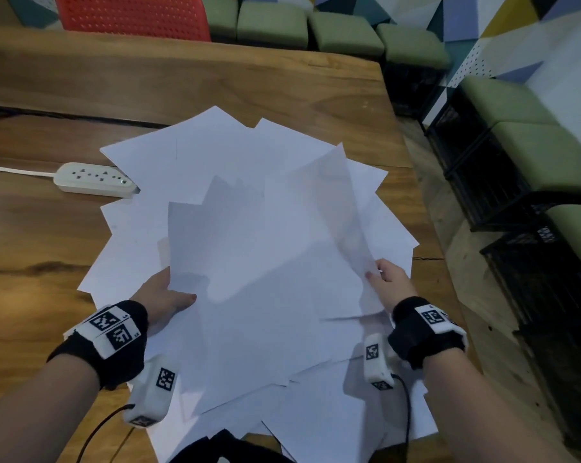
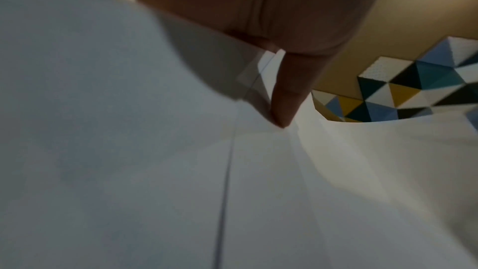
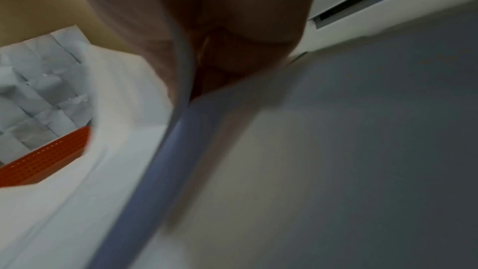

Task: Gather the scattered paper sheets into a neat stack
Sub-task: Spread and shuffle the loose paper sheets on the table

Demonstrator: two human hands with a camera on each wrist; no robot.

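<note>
Head view, centre of the frame: the paper sheets (image 1: 259,235) lie as a loose, overlapping fan on the wooden table (image 1: 215,81), corners pointing in many directions. None of the visible edges are aligned, so no neat stack exists yet; the sheets have been drawn into one heap but not squared.

Lower left of centre: the left hand (image 1: 164,299) grips the left edge of an upper bundle of sheets, thumb lying on top and the fingers hidden beneath the paper. The left wrist view shows one finger (image 2: 287,93) extended down against a sheet, with paper filling most of that frame.

Lower right of centre: the right hand (image 1: 387,284) pinches the right edge of the same bundle, where the paper curls upward. The right wrist view is blurred; a bent sheet edge passes in front of the hand (image 3: 232,52), and the exact finger positions cannot be read there.

Left of the heap, middle left of the frame: a white power strip (image 1: 94,180) lies touching or just under one sheet corner; which cannot be told. A red chair (image 1: 132,15) stands beyond the table at the upper left.

Judgement of progress: an early to middle stage. Still to do are collecting the outlying sheets at the top and bottom of the heap, bringing all edges together, and tapping them square.
</note>
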